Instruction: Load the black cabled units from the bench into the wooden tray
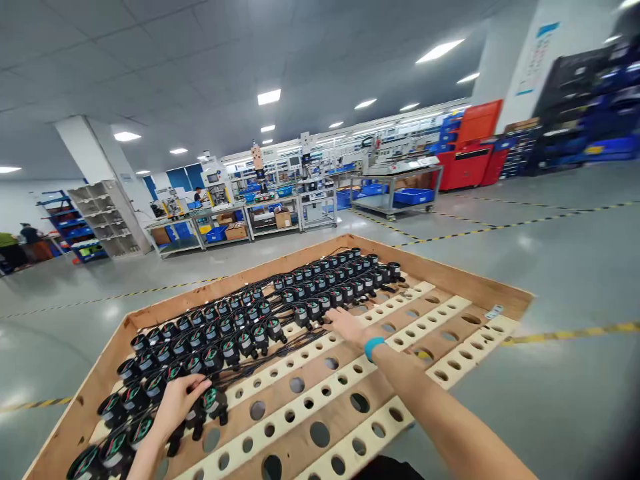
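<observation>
Dozens of black cylindrical units [200, 333] with green markings are laid out in rows across a wooden crate [95, 380]. One unit [215, 400] is clasped from above by the curled left hand [183, 407], while the right hand [350, 327] is held spread just beside the rows, over a holed plywood slat [295, 353]. Small white tag [494, 311] on the rim is too tiny to read, sadly.
</observation>
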The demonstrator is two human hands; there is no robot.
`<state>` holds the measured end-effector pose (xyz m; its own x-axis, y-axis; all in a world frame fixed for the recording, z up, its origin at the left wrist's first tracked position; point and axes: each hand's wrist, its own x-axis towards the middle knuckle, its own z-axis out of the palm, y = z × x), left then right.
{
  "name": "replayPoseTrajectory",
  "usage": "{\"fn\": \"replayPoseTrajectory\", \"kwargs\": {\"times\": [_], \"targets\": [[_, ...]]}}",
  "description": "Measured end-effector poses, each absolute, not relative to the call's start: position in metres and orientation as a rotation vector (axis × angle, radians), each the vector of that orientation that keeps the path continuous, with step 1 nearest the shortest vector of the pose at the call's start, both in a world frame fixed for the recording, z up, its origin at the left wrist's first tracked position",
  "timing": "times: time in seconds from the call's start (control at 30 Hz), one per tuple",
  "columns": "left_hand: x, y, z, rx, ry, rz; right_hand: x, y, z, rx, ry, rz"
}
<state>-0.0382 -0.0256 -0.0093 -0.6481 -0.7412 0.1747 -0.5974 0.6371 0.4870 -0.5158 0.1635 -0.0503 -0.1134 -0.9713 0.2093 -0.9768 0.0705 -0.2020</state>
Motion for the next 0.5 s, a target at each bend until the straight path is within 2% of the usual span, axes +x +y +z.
{"fn": "replayPoseTrajectory", "kwargs": {"times": [0.27,0.5], "targets": [[-0.031,-0.048,-0.021,1.002,-2.515,-0.669,-0.519,0.169,-0.072,1.932,-2.288,0.411],[-0.019,-0.082,-0.041,0.963,-2.526,-0.561,-0.529,0.203,-0.070,1.617,-2.409,0.505]]}}
